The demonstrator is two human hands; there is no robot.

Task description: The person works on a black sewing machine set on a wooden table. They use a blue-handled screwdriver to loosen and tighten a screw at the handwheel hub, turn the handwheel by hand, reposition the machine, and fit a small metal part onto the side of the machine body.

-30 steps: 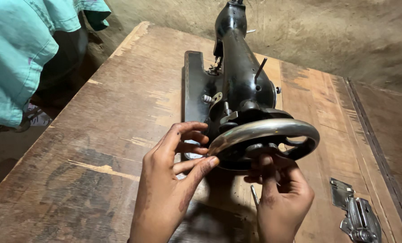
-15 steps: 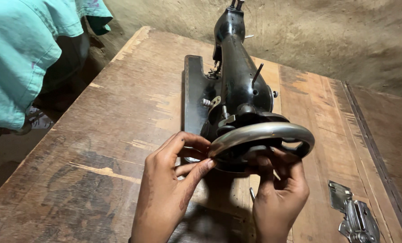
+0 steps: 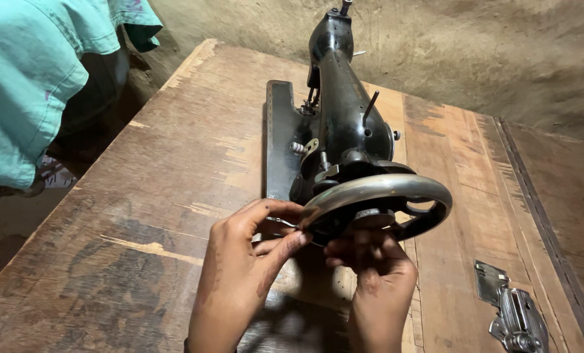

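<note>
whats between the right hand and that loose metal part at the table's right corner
Only bare wooden table shows in the head view between the right hand and the loose metal part.

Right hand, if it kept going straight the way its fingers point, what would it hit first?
The right hand points up and away, its fingertips already at the hub of the sewing machine's handwheel. It would likely press into that hub first, though depth is hard to judge.

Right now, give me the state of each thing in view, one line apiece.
Sewing machine: upright on the table.
Handwheel: on the machine, unbroken.
Left hand: fingertips pinching a thin metal piece at the wheel's edge.
Right hand: fingers under the wheel hub.
Metal hinge part: lying loose.
Wooden table: worn, scuffed.
</note>
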